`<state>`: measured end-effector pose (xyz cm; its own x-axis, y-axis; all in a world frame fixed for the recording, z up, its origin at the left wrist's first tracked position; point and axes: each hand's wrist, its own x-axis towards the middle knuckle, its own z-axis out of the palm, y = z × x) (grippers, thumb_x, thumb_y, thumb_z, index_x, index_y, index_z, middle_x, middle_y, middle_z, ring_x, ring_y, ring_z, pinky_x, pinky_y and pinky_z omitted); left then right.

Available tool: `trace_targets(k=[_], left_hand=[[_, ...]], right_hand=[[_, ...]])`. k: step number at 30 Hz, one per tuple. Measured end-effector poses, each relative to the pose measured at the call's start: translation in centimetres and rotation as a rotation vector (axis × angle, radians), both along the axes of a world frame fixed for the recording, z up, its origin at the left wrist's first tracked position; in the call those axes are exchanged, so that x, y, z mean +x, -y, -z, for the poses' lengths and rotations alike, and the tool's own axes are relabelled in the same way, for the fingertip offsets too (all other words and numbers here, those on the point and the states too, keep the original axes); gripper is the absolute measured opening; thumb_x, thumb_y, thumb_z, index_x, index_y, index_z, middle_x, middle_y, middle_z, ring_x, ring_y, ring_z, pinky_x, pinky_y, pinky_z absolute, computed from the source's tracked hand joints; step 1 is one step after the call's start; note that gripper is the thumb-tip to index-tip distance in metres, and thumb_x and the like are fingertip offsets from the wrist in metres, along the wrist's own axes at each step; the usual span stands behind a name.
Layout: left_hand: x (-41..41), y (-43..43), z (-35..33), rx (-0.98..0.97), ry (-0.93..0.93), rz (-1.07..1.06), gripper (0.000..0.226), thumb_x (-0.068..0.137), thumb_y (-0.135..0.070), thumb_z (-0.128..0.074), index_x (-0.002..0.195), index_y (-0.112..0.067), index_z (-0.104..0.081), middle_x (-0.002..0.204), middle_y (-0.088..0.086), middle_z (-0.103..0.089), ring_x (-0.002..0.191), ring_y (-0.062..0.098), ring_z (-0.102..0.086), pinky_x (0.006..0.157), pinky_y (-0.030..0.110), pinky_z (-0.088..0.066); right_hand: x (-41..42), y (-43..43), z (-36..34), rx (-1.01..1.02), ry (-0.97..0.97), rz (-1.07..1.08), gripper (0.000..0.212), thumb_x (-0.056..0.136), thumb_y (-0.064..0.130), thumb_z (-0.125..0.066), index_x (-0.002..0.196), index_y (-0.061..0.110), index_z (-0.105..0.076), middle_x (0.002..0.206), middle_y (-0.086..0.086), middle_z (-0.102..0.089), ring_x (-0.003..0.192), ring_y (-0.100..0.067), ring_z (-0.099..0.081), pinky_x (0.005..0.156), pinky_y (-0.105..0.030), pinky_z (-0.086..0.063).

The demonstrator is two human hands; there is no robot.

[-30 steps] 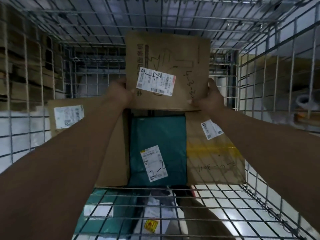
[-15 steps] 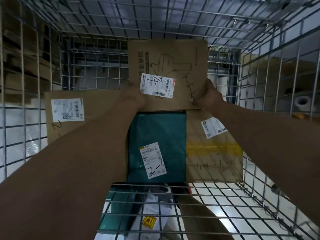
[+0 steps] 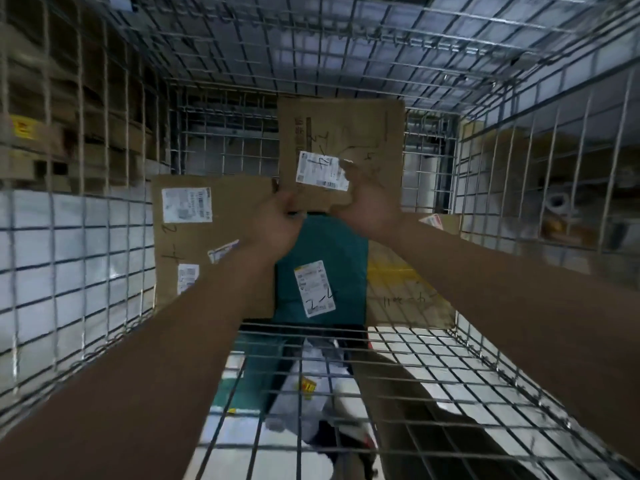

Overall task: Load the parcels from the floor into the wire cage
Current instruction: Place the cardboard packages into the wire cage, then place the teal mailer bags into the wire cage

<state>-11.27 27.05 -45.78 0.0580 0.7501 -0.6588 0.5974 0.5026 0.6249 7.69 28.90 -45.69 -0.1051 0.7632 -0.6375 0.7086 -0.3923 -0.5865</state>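
The flat cardboard parcel (image 3: 346, 133) is being held upright at the back of the wire cage (image 3: 86, 237), its lower edge just above the teal parcel (image 3: 325, 251). That teal parcel is being flanked by a brown box (image 3: 207, 237) on the left and a taped box (image 3: 408, 292) on the right. The lower left corner is being gripped by the left hand (image 3: 284, 225), its fingers curled round the edge. The right hand (image 3: 369, 209) is being laid against the lower right part, with its fingers reaching up the face beside the label (image 3: 320, 169). Whether that hand is gripping or only pressing cannot be told through the blur.

The parcel is being judged light and fairly stiff, since it is being carried by one edge without sagging. Being thin, it is likely to tip unless it is being leaned on the back mesh. The two lower corners are being judged the best places to hold.

The parcel's bottom edge is being hidden by the hands, so its contact with the teal parcel cannot be confirmed. More parcels (image 3: 311, 386) are being glimpsed only dimly through the mesh below.
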Motion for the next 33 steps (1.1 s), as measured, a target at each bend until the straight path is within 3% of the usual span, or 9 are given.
trace_targets(k=[2,5,7,13,17,22,26,29,33], left_hand=[[-2.6,0.1,-3.8,0.045,-0.009,0.011,0.039,0.101,-0.018,-0.062,0.139,-0.021,-0.062,0.119,-0.006,-0.065,0.107,0.012,-0.062,0.088,0.02,-0.048],[-7.6,0.8,-9.9,0.144,-0.066,-0.005,0.044,0.097,-0.023,-0.068,0.138,-0.035,-0.059,0.114,-0.014,-0.062,0.098,0.002,-0.06,0.063,-0.001,-0.038],[-10.9,2.7,-13.6,0.179,-0.102,-0.001,0.052,0.095,-0.028,-0.07,0.144,-0.037,-0.056,0.124,-0.011,-0.063,0.104,0.004,-0.06,0.06,-0.002,-0.037],[-19.2,14.3,-23.3,0.271,-0.049,-0.231,0.043,0.093,-0.023,-0.071,0.135,-0.03,-0.065,0.119,-0.01,-0.068,0.111,0.004,-0.064,0.09,0.017,-0.052],[-22.8,24.7,-26.0,0.35,-0.068,-0.395,0.046,0.095,-0.026,-0.071,0.139,-0.03,-0.062,0.13,-0.012,-0.063,0.117,0.0,-0.057,0.098,0.013,-0.042],[-24.5,36.8,-22.8,0.376,-0.091,-0.642,0.056,0.087,-0.031,-0.074,0.142,-0.026,-0.061,0.142,-0.003,-0.059,0.131,0.009,-0.052,0.113,0.037,-0.043],[-23.8,44.5,-17.9,0.274,-0.031,-0.769,0.075,0.075,-0.053,-0.072,0.145,-0.031,-0.055,0.142,-0.001,-0.059,0.129,0.011,-0.054,0.108,0.028,-0.044],[-22.6,49.3,-13.0,0.158,0.041,-0.842,0.072,0.083,-0.013,-0.081,0.146,-0.03,-0.05,0.138,-0.001,-0.058,0.114,-0.003,-0.057,0.09,0.011,-0.041],[-20.6,53.5,-4.3,-0.062,0.062,-0.882,0.084,0.079,0.006,-0.073,0.152,-0.027,-0.047,0.136,0.011,-0.061,0.106,0.015,-0.06,0.076,0.014,-0.047]], right_hand=[[-2.9,0.7,-3.3,0.02,-0.066,-0.067,0.079,0.091,0.014,-0.075,0.158,0.016,-0.033,0.151,-0.01,-0.049,0.133,-0.023,-0.051,0.105,-0.028,-0.044],[-7.8,1.7,-8.0,0.086,-0.081,-0.199,0.053,0.092,0.014,-0.072,0.142,0.007,-0.055,0.136,-0.014,-0.061,0.124,-0.028,-0.058,0.102,-0.037,-0.048],[-11.2,2.8,-11.5,0.138,-0.093,-0.296,0.062,0.091,0.019,-0.073,0.149,0.018,-0.05,0.14,0.0,-0.058,0.123,-0.019,-0.057,0.096,-0.028,-0.048],[-21.5,9.3,-22.1,0.213,-0.121,-0.576,0.059,0.093,0.041,-0.071,0.147,0.029,-0.049,0.144,0.003,-0.055,0.12,-0.016,-0.059,0.092,-0.032,-0.052],[-26.4,16.7,-25.3,0.196,-0.187,-0.704,0.055,0.093,0.044,-0.071,0.142,0.024,-0.056,0.134,-0.001,-0.061,0.113,-0.015,-0.065,0.099,-0.037,-0.053],[-29.9,26.4,-23.5,0.104,-0.178,-0.755,0.048,0.09,0.034,-0.077,0.132,0.018,-0.062,0.117,0.001,-0.065,0.109,-0.016,-0.065,0.093,-0.028,-0.051],[-30.8,32.3,-18.0,0.016,-0.118,-0.812,0.057,0.09,0.037,-0.077,0.14,0.019,-0.057,0.127,0.0,-0.064,0.116,-0.014,-0.062,0.098,-0.029,-0.05],[-30.0,34.8,-12.8,-0.057,-0.029,-0.874,0.073,0.091,0.03,-0.077,0.154,0.02,-0.041,0.13,0.004,-0.055,0.118,-0.012,-0.056,0.089,-0.022,-0.044],[-28.4,35.7,-4.3,-0.063,0.122,-0.956,0.095,0.086,0.024,-0.082,0.162,0.017,-0.026,0.152,-0.016,-0.046,0.136,-0.03,-0.048,0.095,-0.021,-0.039]])
